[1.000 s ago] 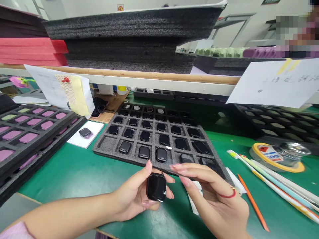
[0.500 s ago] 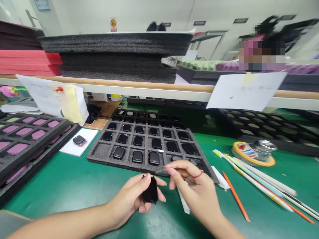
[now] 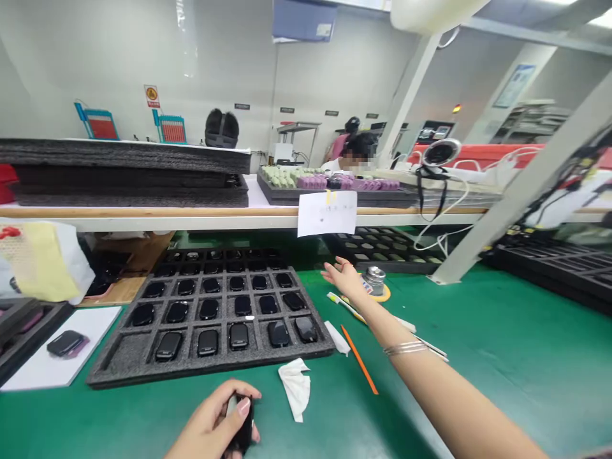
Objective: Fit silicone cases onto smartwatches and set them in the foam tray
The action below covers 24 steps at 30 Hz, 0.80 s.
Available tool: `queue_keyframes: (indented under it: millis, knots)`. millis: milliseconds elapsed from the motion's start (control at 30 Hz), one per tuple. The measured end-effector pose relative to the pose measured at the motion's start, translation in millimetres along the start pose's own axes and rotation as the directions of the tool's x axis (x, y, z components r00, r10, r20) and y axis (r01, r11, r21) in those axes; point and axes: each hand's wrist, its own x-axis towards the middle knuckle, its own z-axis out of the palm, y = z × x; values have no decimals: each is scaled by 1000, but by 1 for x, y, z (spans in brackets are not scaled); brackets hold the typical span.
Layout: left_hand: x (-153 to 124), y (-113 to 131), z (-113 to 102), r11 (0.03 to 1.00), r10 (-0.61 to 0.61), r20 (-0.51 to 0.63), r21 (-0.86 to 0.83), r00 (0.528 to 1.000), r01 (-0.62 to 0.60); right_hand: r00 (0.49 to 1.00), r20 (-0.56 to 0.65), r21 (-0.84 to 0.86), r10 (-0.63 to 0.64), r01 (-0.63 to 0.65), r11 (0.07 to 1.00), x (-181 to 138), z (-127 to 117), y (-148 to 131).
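Observation:
My left hand (image 3: pixel 215 421) is closed around a black smartwatch case (image 3: pixel 245 436), low in front of the tray. My right hand (image 3: pixel 343 278) is stretched out to the far right of the tray, its fingers extended and apart, with nothing visible in them. It is beside a small metal pump jar (image 3: pixel 375 279) that stands by a roll of yellow tape (image 3: pixel 385 294). Black watch cases sit in the pockets of a dark foam tray (image 3: pixel 129 357); the front left pocket holds none. A crumpled white tissue (image 3: pixel 295 386) lies between my hands.
An orange stick (image 3: pixel 359 360) and several brushes (image 3: pixel 344 307) lie right of the tray. At left, another watch case (image 3: pixel 65 343) rests on a white pad (image 3: pixel 29 373). A shelf (image 3: pixel 201 222) with foam stacks crosses above; a post (image 3: pixel 516 166) stands right. A co-worker sits beyond.
My right hand has left the watch case and reached forward toward the jar. My left hand still grips the watch case, now lower. The view has swung right and up.

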Motion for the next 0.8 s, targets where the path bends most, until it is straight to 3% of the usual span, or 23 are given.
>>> queue_keyframes:
  millis: [100, 200, 333, 433, 533, 633, 700, 800]
  knots:
    - [-1, -4, 0, 998, 58, -29, -24, 998, -58, 995, 46, -159, 86, -78, 984, -1, -26, 8]
    - [-1, -5, 0, 996, 89, -59, -22, 994, -91, 975, 152, -341, 159, -99, 935, -37, -42, 17]
    - [-1, -2, -1, 995, 78, -54, 66, 996, -74, 929, 288, -489, 232, -65, 870, -99, -45, 32]
    - [-1, -2, -1, 989, 103, -27, 105, 994, -99, 925, 299, -495, 233, -58, 867, -116, -47, 38]
    - [-1, -4, -2, 985, 139, 1, 98, 990, -139, 962, 198, -432, 188, -86, 898, -98, -67, 40]
    - [1, -6, -5, 974, 113, 10, 198, 994, -113, 992, -38, -347, 118, -124, 930, -65, -97, 42]
    - [3, -6, -10, 940, 111, 57, 318, 992, -124, 980, -182, -304, 77, -130, 944, -46, -111, 46]
    - [4, -2, -14, 908, 83, 128, 400, 988, -128, 961, -275, -280, 35, -115, 953, -28, -116, 58]
